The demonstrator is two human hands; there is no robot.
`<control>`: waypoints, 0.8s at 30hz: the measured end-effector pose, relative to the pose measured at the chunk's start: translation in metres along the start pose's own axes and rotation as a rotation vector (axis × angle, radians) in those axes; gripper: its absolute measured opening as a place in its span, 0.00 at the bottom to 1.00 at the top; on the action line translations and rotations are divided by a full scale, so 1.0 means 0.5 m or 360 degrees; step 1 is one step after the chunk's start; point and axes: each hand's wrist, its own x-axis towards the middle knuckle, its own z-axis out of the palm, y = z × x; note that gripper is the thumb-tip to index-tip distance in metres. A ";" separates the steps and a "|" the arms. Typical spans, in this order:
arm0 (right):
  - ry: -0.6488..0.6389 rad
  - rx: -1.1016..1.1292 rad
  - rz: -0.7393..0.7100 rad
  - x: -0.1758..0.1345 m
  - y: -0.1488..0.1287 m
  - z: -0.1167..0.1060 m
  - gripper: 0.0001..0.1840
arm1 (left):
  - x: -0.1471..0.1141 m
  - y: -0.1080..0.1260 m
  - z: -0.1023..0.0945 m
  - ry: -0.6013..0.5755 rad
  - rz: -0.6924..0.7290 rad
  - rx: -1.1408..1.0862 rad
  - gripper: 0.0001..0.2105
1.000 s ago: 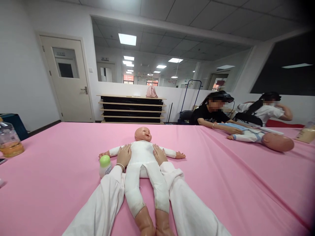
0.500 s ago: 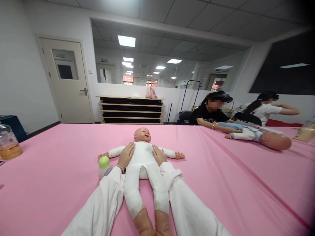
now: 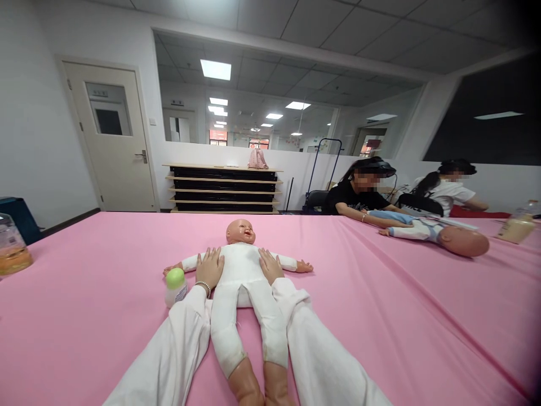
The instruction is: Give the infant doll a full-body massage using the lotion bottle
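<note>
A baby doll (image 3: 240, 265) with a white cloth body lies on its back, arms spread wide and feet toward me. My left hand (image 3: 210, 268) rests with fingers extended over the doll's upper arm and the side of its chest. On the opposite side, my right hand (image 3: 270, 265) lies flat where the other arm meets the chest. Neither hand grips anything. Beside my left wrist stands a small jar (image 3: 176, 288) with a light green lid, close to the doll's hand.
A pink cloth (image 3: 359, 293) covers the table. At right, a co-worker (image 3: 359, 189) touches another doll (image 3: 439, 234); a second person (image 3: 452, 189) sits beyond. Bottles stand at the left edge (image 3: 13, 248) and far right (image 3: 516, 225). A shelf (image 3: 224, 189) is behind.
My left hand has shifted outward from the chest onto the doll's upper arm, its fingers spreading somewhat. My right hand stays in nearly the same place. The view has moved slightly.
</note>
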 end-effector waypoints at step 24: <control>0.0042 -0.0007 0.0125 -0.007 -0.008 -0.007 0.27 | 0.002 -0.002 -0.009 0.0103 0.0066 -0.0192 0.20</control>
